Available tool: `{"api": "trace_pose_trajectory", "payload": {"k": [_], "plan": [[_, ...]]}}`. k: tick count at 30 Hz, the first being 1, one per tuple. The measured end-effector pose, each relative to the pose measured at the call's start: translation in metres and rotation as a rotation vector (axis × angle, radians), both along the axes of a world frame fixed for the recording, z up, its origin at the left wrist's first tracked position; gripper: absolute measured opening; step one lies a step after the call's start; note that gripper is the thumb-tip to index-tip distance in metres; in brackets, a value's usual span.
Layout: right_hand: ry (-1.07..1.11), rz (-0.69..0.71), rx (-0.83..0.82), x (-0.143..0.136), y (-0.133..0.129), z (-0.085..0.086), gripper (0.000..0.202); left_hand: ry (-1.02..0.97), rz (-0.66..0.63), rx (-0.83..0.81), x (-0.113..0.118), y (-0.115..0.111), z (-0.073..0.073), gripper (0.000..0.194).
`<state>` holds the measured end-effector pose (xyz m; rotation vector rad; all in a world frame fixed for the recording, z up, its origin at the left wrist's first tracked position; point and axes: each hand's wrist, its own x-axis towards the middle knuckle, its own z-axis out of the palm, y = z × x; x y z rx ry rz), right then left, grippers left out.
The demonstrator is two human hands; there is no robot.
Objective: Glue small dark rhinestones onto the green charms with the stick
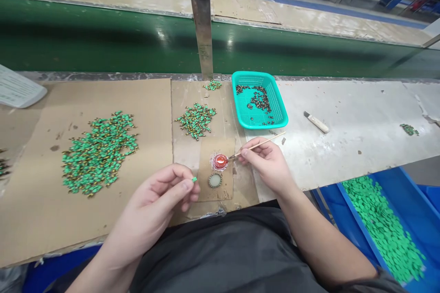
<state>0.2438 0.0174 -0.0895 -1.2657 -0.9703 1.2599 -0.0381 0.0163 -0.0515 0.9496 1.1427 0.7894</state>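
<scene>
Between thumb and index finger, my left hand (161, 199) pinches a small green piece (194, 179). My right hand (263, 162) grips a thin paintbrush (263, 143) with a pale wooden handle; its dark tip touches or hovers by the edge of a small round dish of red liquid (220, 161). Just below that dish lies a round pale disc with a beaded dark rim (215, 180). Both rest on a small piece of cardboard (206, 194) between my hands.
Piles of green and brown pieces lie at left (101, 153), at centre (196, 120) and farther back (212, 85). A turquoise basket (240, 116) holds small dark parts. Right of it lies a white-handled blade (316, 122). A blue bin (405, 192) with green discs stands lower right. A metal post (202, 23) rises behind.
</scene>
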Motion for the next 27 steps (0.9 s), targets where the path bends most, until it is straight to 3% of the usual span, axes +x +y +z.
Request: {"api": "trace_pose_trajectory", "payload": {"k": [5, 12, 21, 27], "plan": [[0.014, 0.0, -0.005, 0.001, -0.001, 0.001, 0.033, -0.025, 0.089, -0.029, 0.007, 0.0, 0.005, 0.039], [0.02, -0.017, 0.0, 0.001, -0.001, 0.001, 0.03, -0.087, 0.13, -0.089, 0.009, -0.002, 0.006, 0.054], [0.013, -0.047, 0.04, 0.0, -0.001, 0.007, 0.036, -0.081, 0.12, -0.008, 0.012, -0.004, 0.007, 0.042], [0.005, -0.054, 0.072, -0.006, -0.006, 0.022, 0.03, -0.105, 0.138, -0.029, 0.016, -0.006, 0.009, 0.039]]}}
